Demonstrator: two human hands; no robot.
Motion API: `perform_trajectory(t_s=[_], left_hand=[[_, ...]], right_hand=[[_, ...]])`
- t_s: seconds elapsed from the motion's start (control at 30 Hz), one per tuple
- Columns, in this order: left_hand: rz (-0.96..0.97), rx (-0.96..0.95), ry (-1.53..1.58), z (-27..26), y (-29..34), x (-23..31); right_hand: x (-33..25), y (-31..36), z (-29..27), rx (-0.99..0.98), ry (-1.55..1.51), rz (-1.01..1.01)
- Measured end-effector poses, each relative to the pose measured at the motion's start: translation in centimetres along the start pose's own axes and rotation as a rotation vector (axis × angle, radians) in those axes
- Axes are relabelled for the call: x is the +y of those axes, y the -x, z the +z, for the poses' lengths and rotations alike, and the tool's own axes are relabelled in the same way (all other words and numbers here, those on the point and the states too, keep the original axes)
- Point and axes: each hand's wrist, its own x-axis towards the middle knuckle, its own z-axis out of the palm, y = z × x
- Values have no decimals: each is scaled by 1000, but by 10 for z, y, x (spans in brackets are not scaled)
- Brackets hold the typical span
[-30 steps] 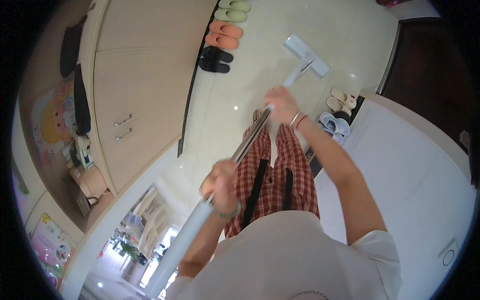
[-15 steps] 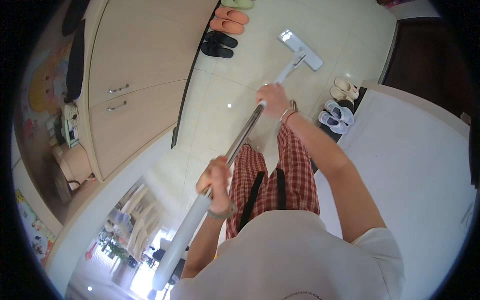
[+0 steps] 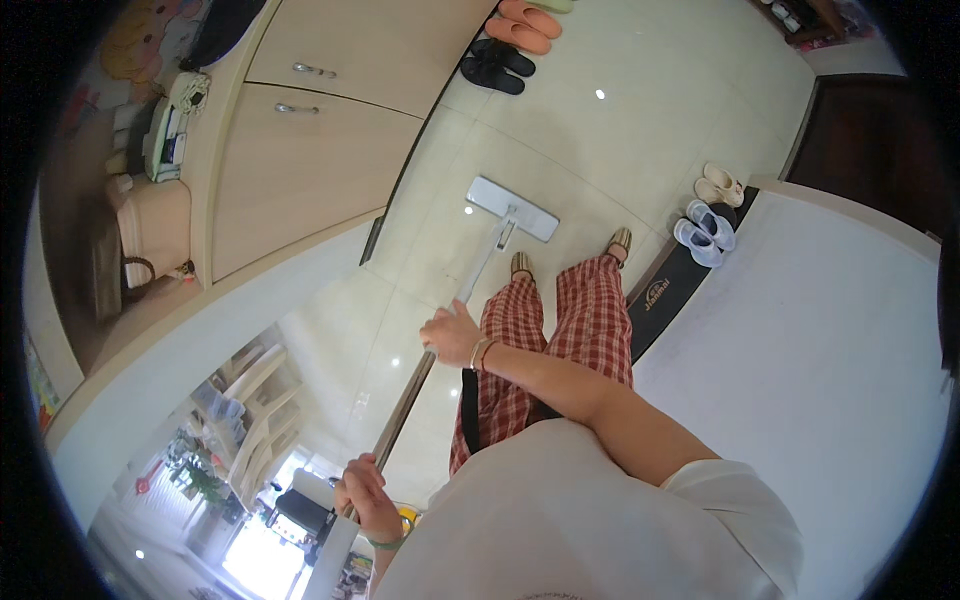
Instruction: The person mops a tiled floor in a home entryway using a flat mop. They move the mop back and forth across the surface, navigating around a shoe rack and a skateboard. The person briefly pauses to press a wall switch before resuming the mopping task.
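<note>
A flat mop with a white rectangular head (image 3: 512, 208) rests on the pale tiled floor in front of my feet. Its metal pole (image 3: 405, 405) runs down toward the lower left. My right hand (image 3: 452, 335) is wrapped round the upper stretch of pole nearer the head. Further back, my left hand (image 3: 368, 500) grips the pole close to its thick white end section (image 3: 335, 555), partly cut off by the lower edge. My feet, in striped slippers (image 3: 620, 243), stand just beyond the red checked trousers.
A beige cabinet (image 3: 330, 170) stands along the left, with black slippers (image 3: 497, 66) and orange slippers (image 3: 523, 26) by its base. On the right, white clogs (image 3: 718, 185) and pale blue-white shoes (image 3: 705, 232) sit on a dark mat (image 3: 665, 300) beside a white surface (image 3: 800, 380).
The mop head has come back toward my feet and to the left. Both hands have moved down and left with the pole, still gripping it.
</note>
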Motion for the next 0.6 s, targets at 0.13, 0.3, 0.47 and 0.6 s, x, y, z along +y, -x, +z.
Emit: perform_trajectory(t_s=[0.13,0.3,0.47,0.6], left_hand=[[95,-56,11,-30,9,-21],[188,-130,133,24,-13,-21],[185,-204,325,126,-43,-52],[147,-362,353,245,-37,-55]], right_hand=[[-7,0,2,-158,113,-153],[30,2,-49,-208,181,-66],[131,31,-138,-7,286,23],[224,79,-212,214,361,180]])
